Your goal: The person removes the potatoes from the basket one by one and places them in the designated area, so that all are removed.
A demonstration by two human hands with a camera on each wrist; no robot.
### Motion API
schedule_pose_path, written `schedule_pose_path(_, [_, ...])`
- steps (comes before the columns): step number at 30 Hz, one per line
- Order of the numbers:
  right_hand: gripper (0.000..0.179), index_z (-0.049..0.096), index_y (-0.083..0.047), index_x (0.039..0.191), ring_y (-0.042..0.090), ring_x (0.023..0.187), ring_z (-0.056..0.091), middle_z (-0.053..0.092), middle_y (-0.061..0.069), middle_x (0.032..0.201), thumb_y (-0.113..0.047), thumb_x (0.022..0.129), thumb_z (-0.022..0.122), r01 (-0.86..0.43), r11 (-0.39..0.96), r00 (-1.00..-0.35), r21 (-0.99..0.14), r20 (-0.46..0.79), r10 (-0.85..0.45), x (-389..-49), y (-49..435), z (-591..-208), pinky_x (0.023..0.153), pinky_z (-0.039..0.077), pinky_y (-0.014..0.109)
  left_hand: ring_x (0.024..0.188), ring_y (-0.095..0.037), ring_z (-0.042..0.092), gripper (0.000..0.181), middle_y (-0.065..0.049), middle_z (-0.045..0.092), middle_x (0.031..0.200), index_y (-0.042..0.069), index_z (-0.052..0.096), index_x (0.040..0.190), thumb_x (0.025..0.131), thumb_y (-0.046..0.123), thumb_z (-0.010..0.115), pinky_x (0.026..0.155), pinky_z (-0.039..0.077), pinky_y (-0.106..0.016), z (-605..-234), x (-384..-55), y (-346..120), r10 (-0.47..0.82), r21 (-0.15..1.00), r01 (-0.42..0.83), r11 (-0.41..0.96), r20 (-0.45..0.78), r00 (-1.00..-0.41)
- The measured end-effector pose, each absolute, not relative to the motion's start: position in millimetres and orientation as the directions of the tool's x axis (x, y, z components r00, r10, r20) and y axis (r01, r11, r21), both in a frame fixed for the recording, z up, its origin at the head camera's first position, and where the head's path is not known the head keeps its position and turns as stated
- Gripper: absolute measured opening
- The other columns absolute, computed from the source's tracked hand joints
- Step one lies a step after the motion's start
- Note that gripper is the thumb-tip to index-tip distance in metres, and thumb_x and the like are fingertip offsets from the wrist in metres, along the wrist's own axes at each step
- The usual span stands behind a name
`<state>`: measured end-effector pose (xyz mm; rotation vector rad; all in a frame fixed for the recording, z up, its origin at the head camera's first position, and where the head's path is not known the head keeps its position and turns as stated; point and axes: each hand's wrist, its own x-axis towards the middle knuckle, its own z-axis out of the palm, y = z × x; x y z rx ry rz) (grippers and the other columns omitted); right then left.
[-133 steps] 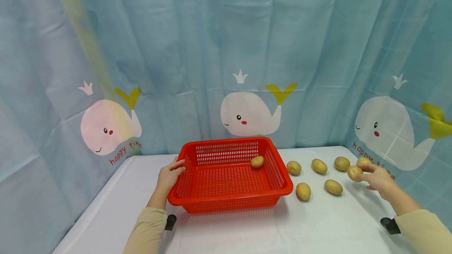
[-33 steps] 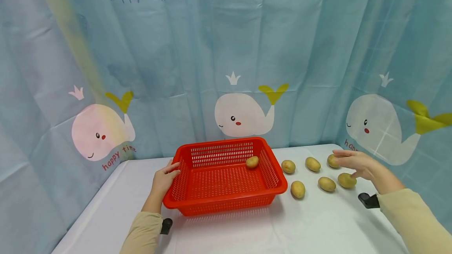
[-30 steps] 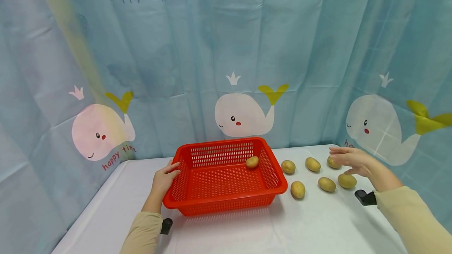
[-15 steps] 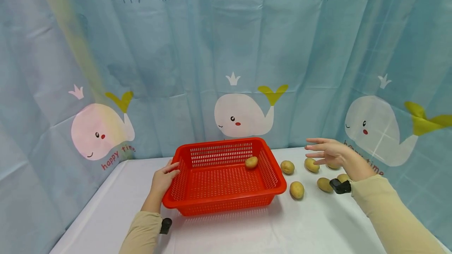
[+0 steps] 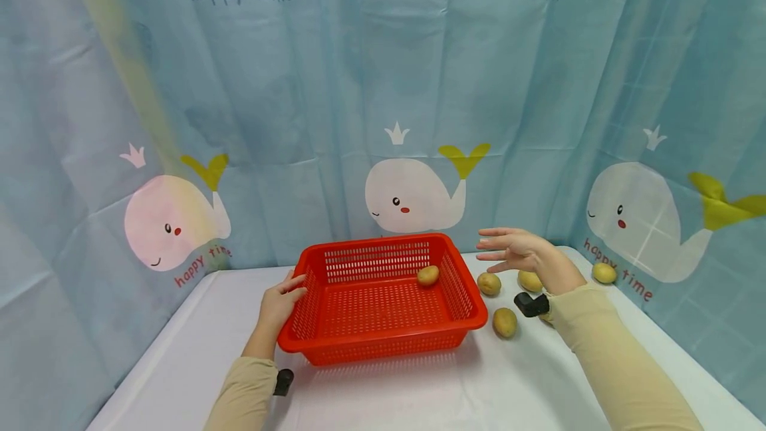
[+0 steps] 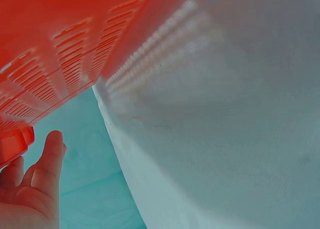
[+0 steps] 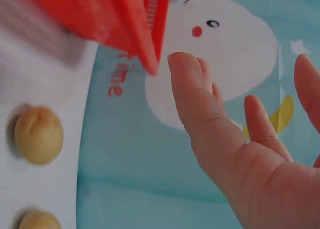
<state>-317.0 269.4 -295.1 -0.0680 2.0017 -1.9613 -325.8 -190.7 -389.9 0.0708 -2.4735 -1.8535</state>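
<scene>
A red plastic basket (image 5: 383, 344) with slotted walls stands on the white table, one potato (image 5: 427, 276) inside near its back right corner. My left hand (image 5: 278, 304) rests at the basket's left rim, its fingers lying over the edge; the left wrist view shows fingers (image 6: 50, 161) fairly straight beside the rim. With fingers spread and holding nothing, my right hand (image 5: 517, 251) hovers right of the basket, above a potato (image 5: 489, 284). Another potato (image 5: 505, 322) lies nearer the front. Behind the right hand and forearm, further potatoes are partly or fully hidden.
A lone potato (image 5: 604, 273) lies near the table's right edge. Blue curtains (image 5: 335, 118) printed with whales hang close behind and at both sides. The white table (image 5: 383, 398) extends in front of the basket.
My right hand earlier held a potato at the far right; it let go of it on the table, rose and moved left towards the basket. The left hand has stayed at the rim.
</scene>
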Motion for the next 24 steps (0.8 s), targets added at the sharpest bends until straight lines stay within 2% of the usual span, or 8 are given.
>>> schedule_pose_path(7, [0.063, 0.006, 0.004, 0.154, 0.047, 0.141, 0.02, 0.009, 0.031, 0.156, -0.006, 0.103, 0.041, 0.24, -0.048, -0.934, -0.97, -0.217, -0.283, -330.3, 244.6, -294.2, 0.107, 0.026, 0.061, 0.144, -0.038, 0.019, 0.044, -0.009, 0.021, 0.159, -0.002, 0.047, 0.141, 0.099, 0.011, 0.05, 0.096, 0.045, -0.04, -390.1, -326.1, -190.2, -0.061, 0.959, 0.002, 0.284, 0.02, -0.998])
schedule_pose_path(12, [0.061, 0.008, 0.003, 0.154, 0.044, 0.142, 0.02, 0.01, 0.029, 0.157, -0.006, 0.103, 0.041, 0.285, -0.085, -0.926, -0.955, -0.251, -0.283, -340.8, 226.4, -298.5, 0.108, 0.025, 0.061, 0.143, -0.038, 0.02, 0.044, -0.01, 0.021, 0.158, -0.002, 0.048, 0.141, 0.099, 0.01, 0.05, 0.091, 0.046, -0.033, -390.3, -326.0, -189.7, -0.062, 0.961, 0.001, 0.276, 0.019, -0.998])
schedule_pose_path(20, [0.067, 0.014, 0.005, 0.153, 0.043, 0.139, 0.028, 0.024, 0.028, 0.154, -0.018, 0.101, 0.05, 0.346, -0.036, -0.915, -0.938, -0.329, -0.234, -352.5, 205.7, -309.6, 0.107, 0.032, 0.054, 0.144, -0.038, 0.016, 0.044, -0.011, 0.021, 0.158, -0.003, 0.047, 0.141, 0.099, 0.008, 0.049, 0.104, 0.038, -0.048, -390.7, -326.4, -188.9, -0.07, 0.963, 0.0, 0.271, 0.019, -0.997])
schedule_pose_path(24, [0.069, 0.008, -0.001, 0.155, 0.043, 0.142, 0.021, 0.015, 0.026, 0.157, -0.015, 0.102, 0.048, 0.414, -0.131, -0.896, -0.901, -0.379, -0.232, -362.1, 192.0, -315.3, 0.11, 0.025, 0.055, 0.144, -0.039, 0.016, 0.044, -0.012, 0.022, 0.158, -0.003, 0.047, 0.141, 0.099, 0.009, 0.05, 0.105, 0.037, -0.05, -389.4, -325.9, -189.0, -0.072, 0.958, 0.004, 0.286, 0.025, -0.997])
